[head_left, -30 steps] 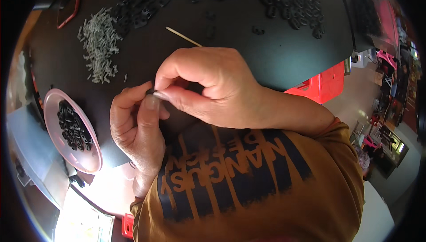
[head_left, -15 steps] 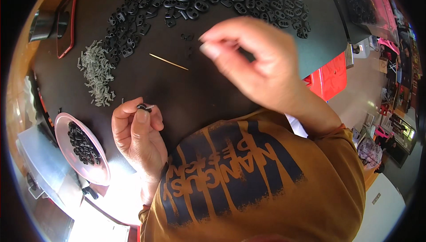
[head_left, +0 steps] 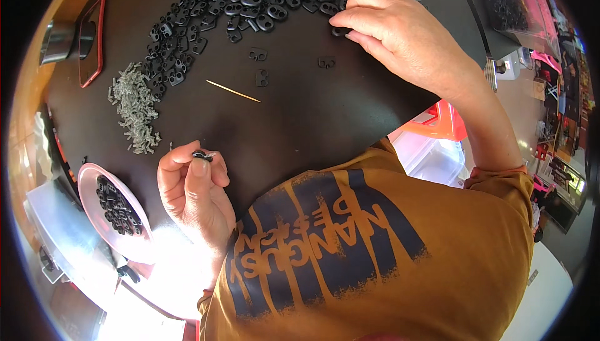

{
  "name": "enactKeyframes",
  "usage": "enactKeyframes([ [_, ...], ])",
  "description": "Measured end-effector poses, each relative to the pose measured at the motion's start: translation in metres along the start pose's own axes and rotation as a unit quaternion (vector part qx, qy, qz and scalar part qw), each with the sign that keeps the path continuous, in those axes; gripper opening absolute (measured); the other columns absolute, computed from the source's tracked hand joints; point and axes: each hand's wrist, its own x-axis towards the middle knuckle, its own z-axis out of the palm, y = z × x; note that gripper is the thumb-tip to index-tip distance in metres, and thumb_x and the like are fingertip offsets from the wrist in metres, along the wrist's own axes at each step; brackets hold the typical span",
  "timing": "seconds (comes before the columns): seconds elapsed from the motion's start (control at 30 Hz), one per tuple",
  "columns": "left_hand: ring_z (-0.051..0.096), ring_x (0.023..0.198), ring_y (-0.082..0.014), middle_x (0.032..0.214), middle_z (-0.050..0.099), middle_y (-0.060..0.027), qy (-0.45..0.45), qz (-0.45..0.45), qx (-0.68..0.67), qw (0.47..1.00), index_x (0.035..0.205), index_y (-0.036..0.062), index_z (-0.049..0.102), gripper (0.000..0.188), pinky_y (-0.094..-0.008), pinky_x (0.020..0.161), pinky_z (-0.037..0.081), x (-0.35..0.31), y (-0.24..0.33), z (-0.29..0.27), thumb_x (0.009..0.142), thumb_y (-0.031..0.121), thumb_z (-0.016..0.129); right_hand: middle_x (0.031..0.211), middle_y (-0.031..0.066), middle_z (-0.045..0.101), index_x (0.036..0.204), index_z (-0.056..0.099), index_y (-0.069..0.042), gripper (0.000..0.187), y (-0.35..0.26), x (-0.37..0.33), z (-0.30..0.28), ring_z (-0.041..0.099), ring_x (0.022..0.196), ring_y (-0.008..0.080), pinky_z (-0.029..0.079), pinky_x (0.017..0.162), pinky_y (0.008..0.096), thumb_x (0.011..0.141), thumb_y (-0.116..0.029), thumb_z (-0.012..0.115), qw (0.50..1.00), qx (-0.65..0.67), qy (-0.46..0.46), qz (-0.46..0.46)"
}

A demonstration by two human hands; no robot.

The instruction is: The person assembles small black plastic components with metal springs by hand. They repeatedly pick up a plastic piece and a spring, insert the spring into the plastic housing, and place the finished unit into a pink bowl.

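Note:
Low on the left, my left hand (head_left: 197, 200) pinches a small black cord-lock part (head_left: 199, 153) between thumb and fingers. From its side sticks a thin metal spring (head_left: 210, 155). Farther off to the right, my right hand (head_left: 409, 41) is at the near edge of a pile of black two-hole cord-lock pieces (head_left: 276, 11); its thumb and fingers close around one black oval piece (head_left: 339, 31), mostly hidden by the fingertips. Three loose black parts, one of them a squarish piece (head_left: 262, 78), lie between the hands, near a wooden toothpick (head_left: 233, 91).
A heap of small metal springs (head_left: 134, 106) lies left of the toothpick. Beside my left hand stands a pink bowl (head_left: 139, 248) holding black pieces. A red-edged phone (head_left: 92, 41) is at the far left. Beyond the table's right edge is a red plastic item (head_left: 447, 122).
My right hand has moved away and to the right, onto the pile's edge, and its fingers have closed on a black piece. The left hand keeps its pinch in nearly the same place.

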Motion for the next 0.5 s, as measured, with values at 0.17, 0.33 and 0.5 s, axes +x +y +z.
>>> enactKeyframes([
  [0.17, 0.041, 0.057, -0.0076, 0.067, 0.051, -0.0032, -0.014, 0.005, 0.001, 1.000, 0.099, 0.0005, 0.053, 0.014, -0.0241, 0.059, 0.032, 0.000, -0.002, -0.003, 0.086, 0.006, 0.051, 0.082, 0.0071, 0.054, 0.085, 0.058, -0.002, 0.014, 0.000, 0.004, -0.004, 0.054, 0.079, 0.0255, 0.044, 0.068, 0.0346, 0.072, -0.005, 0.062, 1.000, -0.004, -0.031, -0.004],
  [0.33, 0.041, 0.057, -0.0077, 0.069, 0.053, -0.0039, -0.017, 0.006, -0.004, 1.000, 0.099, 0.0005, 0.053, 0.015, -0.0242, 0.059, 0.033, -0.001, -0.002, -0.004, 0.086, 0.006, 0.050, 0.080, 0.0075, 0.054, 0.079, 0.055, -0.002, 0.010, -0.004, 0.010, -0.005, 0.054, 0.079, 0.0255, 0.044, 0.068, 0.0363, 0.070, -0.005, 0.060, 0.998, 0.016, -0.058, 0.021],
  [0.5, 0.041, 0.057, -0.0078, 0.072, 0.055, -0.0052, -0.021, 0.005, -0.012, 1.000, 0.099, 0.0005, 0.053, 0.014, -0.0241, 0.059, 0.033, -0.001, -0.001, -0.003, 0.086, 0.006, 0.050, 0.079, 0.0086, 0.055, 0.076, 0.053, -0.001, 0.009, -0.014, 0.010, -0.004, 0.055, 0.076, 0.0262, 0.045, 0.068, 0.0368, 0.069, -0.004, 0.059, 0.998, 0.028, -0.031, 0.051],
])
